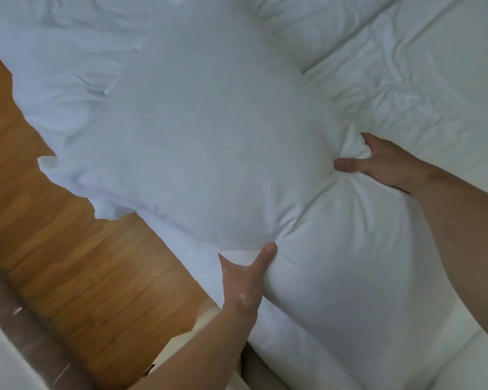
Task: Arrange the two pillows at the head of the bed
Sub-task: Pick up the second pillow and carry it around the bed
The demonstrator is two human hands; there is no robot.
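A large white pillow (197, 136) fills the middle of the view, lifted over the left edge of the bed (423, 80). My left hand (244, 280) pinches its lower edge, thumb on top, fingers hidden beneath. My right hand (383, 161) grips its right side, bunching the fabric into creases. Another white pillow (307, 29) lies at the top, partly hidden behind the held one. A further white cushion-like mass (335, 277) lies below my hands; whether it belongs to the held pillow I cannot tell.
Wooden floor (54, 235) runs along the left of the bed. A grey-brown ledge or skirting (20, 333) crosses the lower left corner. The wrinkled white sheet covers the bed on the right.
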